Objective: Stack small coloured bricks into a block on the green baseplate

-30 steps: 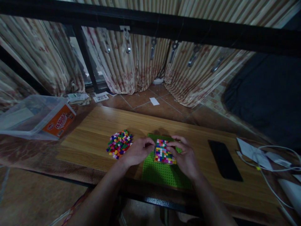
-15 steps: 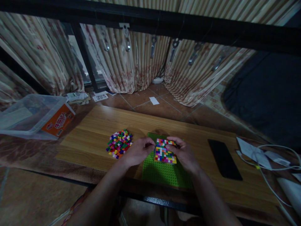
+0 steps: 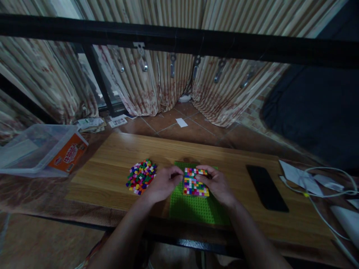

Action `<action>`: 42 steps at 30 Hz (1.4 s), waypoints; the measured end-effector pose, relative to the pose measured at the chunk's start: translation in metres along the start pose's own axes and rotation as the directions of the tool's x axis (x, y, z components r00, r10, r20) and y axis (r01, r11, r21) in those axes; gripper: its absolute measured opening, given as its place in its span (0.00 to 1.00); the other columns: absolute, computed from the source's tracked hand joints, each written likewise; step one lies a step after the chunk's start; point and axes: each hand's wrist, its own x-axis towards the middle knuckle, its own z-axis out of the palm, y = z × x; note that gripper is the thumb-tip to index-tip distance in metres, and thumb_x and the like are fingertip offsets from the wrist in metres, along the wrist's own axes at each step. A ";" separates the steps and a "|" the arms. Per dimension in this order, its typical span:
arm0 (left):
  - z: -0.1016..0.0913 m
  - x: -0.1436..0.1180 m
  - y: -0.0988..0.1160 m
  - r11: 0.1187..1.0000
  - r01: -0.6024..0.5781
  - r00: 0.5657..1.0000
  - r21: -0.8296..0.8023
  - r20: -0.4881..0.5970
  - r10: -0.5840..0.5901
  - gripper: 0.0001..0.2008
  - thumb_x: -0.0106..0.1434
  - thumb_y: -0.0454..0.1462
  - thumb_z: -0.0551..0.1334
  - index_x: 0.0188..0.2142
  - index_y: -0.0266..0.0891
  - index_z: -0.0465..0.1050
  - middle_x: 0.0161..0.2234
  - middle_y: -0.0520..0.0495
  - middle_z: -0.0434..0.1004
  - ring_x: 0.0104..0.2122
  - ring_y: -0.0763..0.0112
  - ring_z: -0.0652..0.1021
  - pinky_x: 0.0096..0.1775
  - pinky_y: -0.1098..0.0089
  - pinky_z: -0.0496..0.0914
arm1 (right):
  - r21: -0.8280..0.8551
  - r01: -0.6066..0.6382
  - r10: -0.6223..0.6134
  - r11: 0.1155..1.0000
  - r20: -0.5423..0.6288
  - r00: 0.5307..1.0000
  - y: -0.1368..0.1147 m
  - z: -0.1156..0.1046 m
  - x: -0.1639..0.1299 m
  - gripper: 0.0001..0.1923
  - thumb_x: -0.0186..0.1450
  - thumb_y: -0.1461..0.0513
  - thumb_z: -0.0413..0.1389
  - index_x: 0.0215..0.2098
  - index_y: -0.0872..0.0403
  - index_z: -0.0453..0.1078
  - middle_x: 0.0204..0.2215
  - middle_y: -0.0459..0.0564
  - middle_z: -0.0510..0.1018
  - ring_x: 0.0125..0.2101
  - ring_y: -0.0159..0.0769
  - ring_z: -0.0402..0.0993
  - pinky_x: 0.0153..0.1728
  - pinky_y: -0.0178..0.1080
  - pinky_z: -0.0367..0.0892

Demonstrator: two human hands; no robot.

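Left hand (image 3: 164,183) covers the 9 o'clock edge of the green baseplate (image 3: 196,207); right hand (image 3: 217,184) covers its 3 o'clock edge and part of the brick patch (image 3: 195,182). Whether either hand pinches a brick cannot be told. Single bricks in the pile (image 3: 141,176) are too small to separate. Bin (image 3: 33,149) is cut off at 9 o'clock, cables (image 3: 322,190) at 3 o'clock. Bin label (image 3: 67,153) is unreadable.

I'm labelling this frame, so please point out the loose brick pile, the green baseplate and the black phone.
loose brick pile (image 3: 141,176), head view, middle of the heap.
green baseplate (image 3: 193,207), head view, bare studded area near the front edge.
black phone (image 3: 266,188), head view, centre of its dark screen.
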 end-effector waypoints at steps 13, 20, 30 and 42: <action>0.007 0.000 0.009 0.868 0.122 0.992 -0.481 0.095 -0.087 0.17 0.57 0.39 0.65 0.46 0.36 0.70 0.35 0.46 0.78 0.31 0.72 0.76 0.36 0.70 0.69 | -0.410 0.511 -0.535 0.755 0.065 0.843 -0.038 0.012 -0.032 0.08 0.66 0.58 0.56 0.41 0.47 0.76 0.42 0.50 0.77 0.45 0.39 0.73 0.47 0.44 0.68; 0.010 -0.002 0.012 0.832 0.137 0.980 -0.537 0.198 -0.034 0.19 0.53 0.40 0.69 0.43 0.35 0.73 0.35 0.47 0.78 0.34 0.71 0.76 0.40 0.69 0.70 | -0.489 0.586 -0.583 0.646 0.179 0.792 -0.035 0.024 -0.041 0.09 0.66 0.60 0.56 0.44 0.47 0.74 0.40 0.50 0.78 0.44 0.40 0.72 0.45 0.43 0.68; 0.006 -0.004 0.013 0.880 0.143 0.983 -0.452 0.167 -0.073 0.17 0.57 0.42 0.66 0.43 0.35 0.74 0.34 0.47 0.78 0.33 0.72 0.76 0.39 0.70 0.69 | -0.531 0.367 -0.432 0.764 0.003 0.902 -0.032 -0.003 -0.039 0.07 0.65 0.58 0.56 0.38 0.49 0.75 0.35 0.48 0.80 0.36 0.38 0.75 0.39 0.41 0.69; 0.003 0.004 -0.010 1.000 -0.018 0.996 0.007 -0.085 0.019 0.12 0.62 0.41 0.60 0.41 0.37 0.75 0.36 0.46 0.79 0.37 0.67 0.77 0.41 0.69 0.70 | -0.585 0.372 -0.434 0.720 0.038 0.900 -0.018 -0.006 -0.028 0.10 0.66 0.59 0.53 0.39 0.47 0.78 0.36 0.49 0.78 0.38 0.39 0.74 0.42 0.44 0.69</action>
